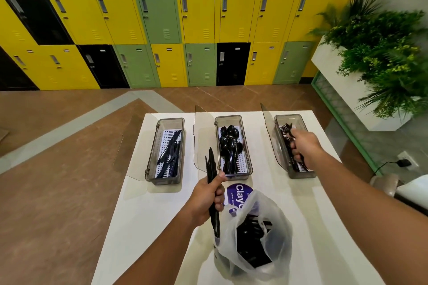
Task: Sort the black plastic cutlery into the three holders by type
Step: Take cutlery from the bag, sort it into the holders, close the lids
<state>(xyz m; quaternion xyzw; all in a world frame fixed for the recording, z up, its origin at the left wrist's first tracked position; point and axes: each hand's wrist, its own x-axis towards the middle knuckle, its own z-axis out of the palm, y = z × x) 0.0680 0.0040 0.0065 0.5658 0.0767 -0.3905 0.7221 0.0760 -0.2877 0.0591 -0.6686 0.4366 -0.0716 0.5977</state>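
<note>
The left hand [208,199] grips a bunch of knives [211,162] at six o'clock. The right hand [305,146] clutches forks [287,129] in the two-o'clock holder [301,174].

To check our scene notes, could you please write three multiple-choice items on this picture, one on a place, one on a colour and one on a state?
1. Which holder has the spoons in it?
A. the left one
B. the middle holder
C. the right one

2. What colour is the round sticker that lies partly under the plastic bag?
A. red
B. green
C. purple

3. What are the two hands doing?
A. each grips black cutlery
B. both lie flat on the table
C. both hold the bag

Answers:
1 B: rounded spoon bowls fill the middle holder.
2 C: the sticker is purple with white letters.
3 A: the left hand grips a bundle of black cutlery, and the right hand grips forks at the right holder.
</note>
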